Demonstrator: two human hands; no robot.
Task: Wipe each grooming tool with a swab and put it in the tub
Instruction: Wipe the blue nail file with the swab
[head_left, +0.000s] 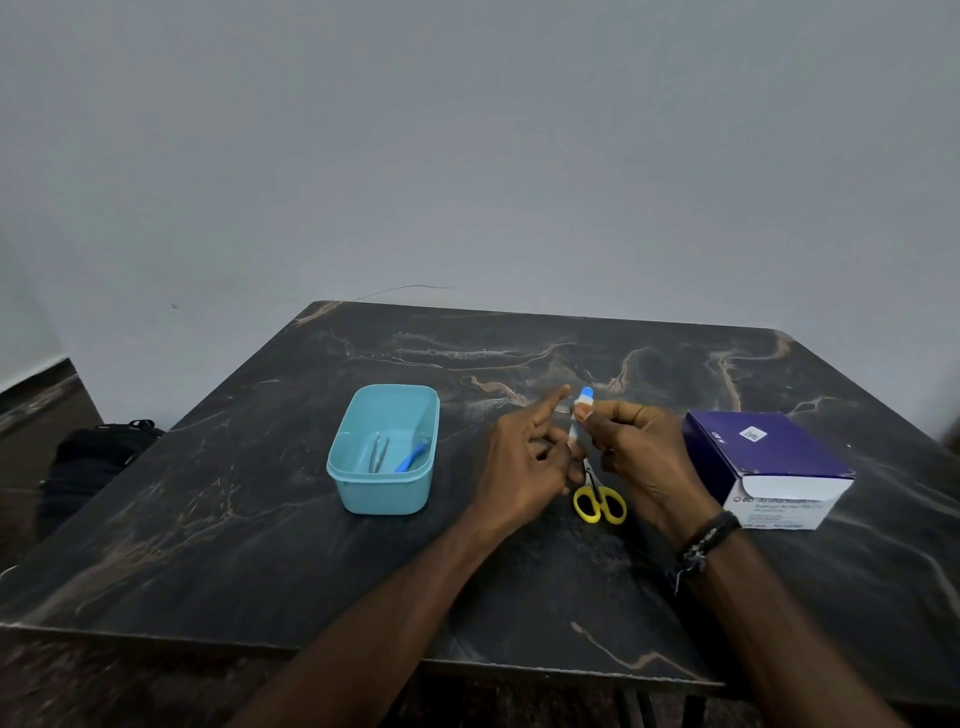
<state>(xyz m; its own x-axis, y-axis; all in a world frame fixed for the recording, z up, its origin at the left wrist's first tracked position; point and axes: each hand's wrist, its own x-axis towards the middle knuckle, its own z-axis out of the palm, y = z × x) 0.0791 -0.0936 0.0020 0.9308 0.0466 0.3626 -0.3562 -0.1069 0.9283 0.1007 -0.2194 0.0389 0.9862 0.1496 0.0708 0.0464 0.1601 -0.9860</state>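
Note:
My right hand (636, 447) pinches a small white and blue swab packet (581, 410) upright between thumb and fingers. My left hand (524, 457) is beside it with the index finger stretched out; its lower fingers touch the packet's bottom end. Small scissors with yellow handles (598, 501) lie on the dark marble table (260, 545) just below both hands. A light blue tub (358, 493) stands to the left; it holds metal tweezers (378, 452) and a blue-handled tool (412, 456).
A purple and white box of alcohol swabs (769, 462) stands at the right of the table. A black bag (88, 462) lies on the floor beyond the left edge. A grey wall rises behind the table.

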